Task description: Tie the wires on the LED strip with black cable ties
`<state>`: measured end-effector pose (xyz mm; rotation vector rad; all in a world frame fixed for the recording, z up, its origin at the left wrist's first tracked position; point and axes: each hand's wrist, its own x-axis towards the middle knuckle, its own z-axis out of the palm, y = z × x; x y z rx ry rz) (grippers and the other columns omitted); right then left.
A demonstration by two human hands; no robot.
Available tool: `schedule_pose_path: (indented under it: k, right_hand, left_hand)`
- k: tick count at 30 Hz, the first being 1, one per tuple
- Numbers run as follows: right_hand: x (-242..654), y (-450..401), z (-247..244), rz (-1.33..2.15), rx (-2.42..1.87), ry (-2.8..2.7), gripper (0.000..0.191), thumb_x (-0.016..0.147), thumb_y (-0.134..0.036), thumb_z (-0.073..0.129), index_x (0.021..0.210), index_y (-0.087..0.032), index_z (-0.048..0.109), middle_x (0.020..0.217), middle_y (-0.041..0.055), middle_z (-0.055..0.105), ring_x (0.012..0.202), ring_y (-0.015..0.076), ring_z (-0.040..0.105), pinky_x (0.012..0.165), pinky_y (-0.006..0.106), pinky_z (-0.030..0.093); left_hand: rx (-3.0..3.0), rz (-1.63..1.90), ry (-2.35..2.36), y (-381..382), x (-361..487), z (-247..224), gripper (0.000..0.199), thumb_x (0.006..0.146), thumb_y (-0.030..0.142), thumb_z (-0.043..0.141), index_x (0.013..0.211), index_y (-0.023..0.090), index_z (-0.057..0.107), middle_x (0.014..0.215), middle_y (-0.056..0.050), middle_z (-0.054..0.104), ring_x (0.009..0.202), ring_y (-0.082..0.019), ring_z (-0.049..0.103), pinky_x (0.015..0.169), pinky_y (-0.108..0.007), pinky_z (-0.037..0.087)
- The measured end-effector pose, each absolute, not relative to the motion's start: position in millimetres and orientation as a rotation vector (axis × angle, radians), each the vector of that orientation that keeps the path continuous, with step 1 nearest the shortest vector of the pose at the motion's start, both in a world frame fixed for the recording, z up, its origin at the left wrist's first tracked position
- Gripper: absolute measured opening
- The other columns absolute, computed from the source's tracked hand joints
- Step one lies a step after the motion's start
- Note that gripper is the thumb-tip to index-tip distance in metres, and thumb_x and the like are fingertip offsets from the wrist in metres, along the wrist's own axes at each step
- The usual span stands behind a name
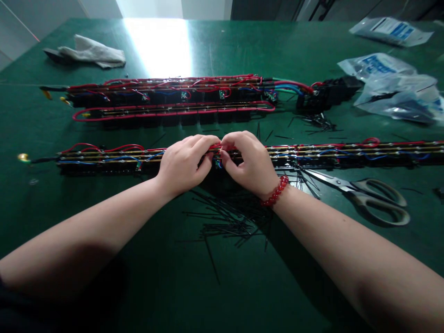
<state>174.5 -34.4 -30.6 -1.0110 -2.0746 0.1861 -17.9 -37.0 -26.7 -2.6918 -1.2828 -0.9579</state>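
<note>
A long black bar assembly (104, 157) with brass rods and red and blue wires runs across the table in front of me. Over its middle, my left hand (185, 162) is closed in a pinch, with red wire (214, 147) at its fingertips. My right hand (248, 159), wearing a red bead bracelet (276, 192) at the wrist, pinches right beside it, the fingertips of both hands nearly touching. What lies between the right fingertips is too small to make out. Thin black cable ties (229, 217) lie in a loose pile just below the hands.
Scissors (367, 194) lie on the right, blades toward the bar assembly. Behind it rests another wired assembly (166, 90) with a black connector (322, 95). Plastic bags (391, 74) are at the back right, a whitish glove or cloth (93, 51) at the back left.
</note>
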Motion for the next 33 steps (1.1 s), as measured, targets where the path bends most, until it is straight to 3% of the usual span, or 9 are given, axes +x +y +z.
schedule_pose_path:
  k: [13, 33]
  right_hand:
    - [174.7, -37.8, -32.7, 0.277, -1.045, -1.985, 0.027, 0.086, -0.013, 0.057, 0.109, -0.025, 0.051, 0.090, -0.0008, 0.063, 0.085, 0.0155, 0.061, 0.080, 0.034, 0.051]
    - [175.3, -36.3, -32.9, 0.262, -1.035, -1.991, 0.021, 0.086, -0.014, 0.058, 0.104, -0.024, 0.053, 0.089, -0.0002, 0.063, 0.085, 0.0160, 0.061, 0.078, 0.033, 0.051]
  left_hand:
    - [-2.714, -0.965, -1.288, -37.7, -18.3, -25.4, 0.033, 0.092, 0.016, 0.045, 0.117, 0.018, 0.066, 0.109, -0.007, 0.073, 0.095, -0.018, 0.068, 0.085, -0.030, 0.054]
    - [-2.728, -0.947, -1.203, -38.4, -18.4, -26.8, 0.033, 0.092, 0.016, 0.045, 0.118, 0.017, 0.067, 0.114, -0.008, 0.073, 0.102, -0.021, 0.069, 0.089, -0.034, 0.055]
